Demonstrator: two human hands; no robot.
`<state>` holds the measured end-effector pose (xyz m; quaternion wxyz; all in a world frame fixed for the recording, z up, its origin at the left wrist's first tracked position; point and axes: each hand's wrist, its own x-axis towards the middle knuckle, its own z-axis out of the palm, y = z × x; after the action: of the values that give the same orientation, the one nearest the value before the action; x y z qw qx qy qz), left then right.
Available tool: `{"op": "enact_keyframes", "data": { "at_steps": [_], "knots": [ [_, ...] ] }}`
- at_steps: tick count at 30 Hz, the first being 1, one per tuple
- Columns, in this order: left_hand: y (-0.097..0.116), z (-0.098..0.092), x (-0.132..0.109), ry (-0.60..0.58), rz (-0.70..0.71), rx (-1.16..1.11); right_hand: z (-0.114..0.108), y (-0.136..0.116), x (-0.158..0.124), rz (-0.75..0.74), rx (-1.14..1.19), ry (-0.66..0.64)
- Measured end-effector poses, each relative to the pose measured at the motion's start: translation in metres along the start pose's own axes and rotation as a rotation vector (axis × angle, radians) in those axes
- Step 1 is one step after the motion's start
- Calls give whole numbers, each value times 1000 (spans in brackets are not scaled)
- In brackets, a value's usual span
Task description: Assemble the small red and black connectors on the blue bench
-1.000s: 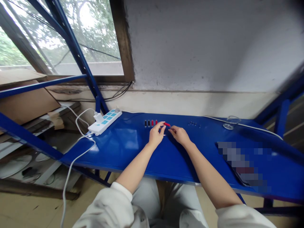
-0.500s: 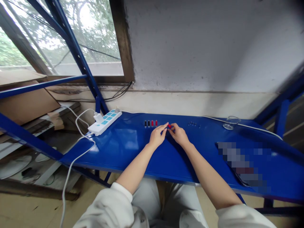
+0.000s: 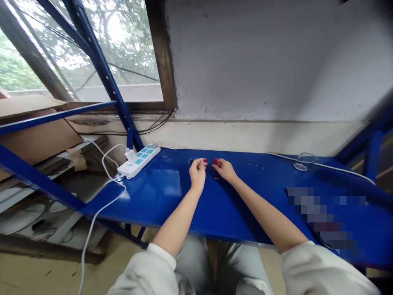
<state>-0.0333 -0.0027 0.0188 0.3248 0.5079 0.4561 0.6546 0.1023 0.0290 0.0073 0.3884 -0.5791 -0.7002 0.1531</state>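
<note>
On the blue metal tabletop (image 3: 172, 192) stands a short row of small black and red upright pieces (image 3: 205, 161) near the far edge. My left hand (image 3: 197, 173) rests over that row with its fingers curled onto the pieces; what it grips is hidden. My right hand (image 3: 225, 169) is just right of it, fingertips pinched on a small red piece (image 3: 215, 161). Further right lies a row of tiny dark blue pieces (image 3: 254, 163).
A white power strip (image 3: 138, 160) with blue sockets and a white cable sits at the table's far left. A clear glass dish (image 3: 303, 162) and a thin white cable lie far right. A blurred flat object (image 3: 325, 213) covers the right side. Blue rack beams flank the table.
Both hands have shifted left toward the standing row. The red piece, held between both hands before, is now in my right fingers alone, and my left hand has settled on the row.
</note>
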Motion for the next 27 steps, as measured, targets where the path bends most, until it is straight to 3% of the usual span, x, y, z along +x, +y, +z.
{"op": "enact_keyframes", "data": {
  "at_steps": [5,13,19,23,27],
  "knots": [
    [5,-1,3,102,-186,-131,11,-5,11,36,-104,-48],
    [2,-1,4,88,-202,-109,19,-8,12,74,-227,-82],
    [-2,-2,1,-15,24,272,11,-9,7,119,-279,-127],
    [-2,-2,-7,-185,177,582,-6,-7,-8,119,-224,-56],
    [-2,-1,-12,-285,265,715,-26,-10,-28,72,-33,29]
  ]
}}
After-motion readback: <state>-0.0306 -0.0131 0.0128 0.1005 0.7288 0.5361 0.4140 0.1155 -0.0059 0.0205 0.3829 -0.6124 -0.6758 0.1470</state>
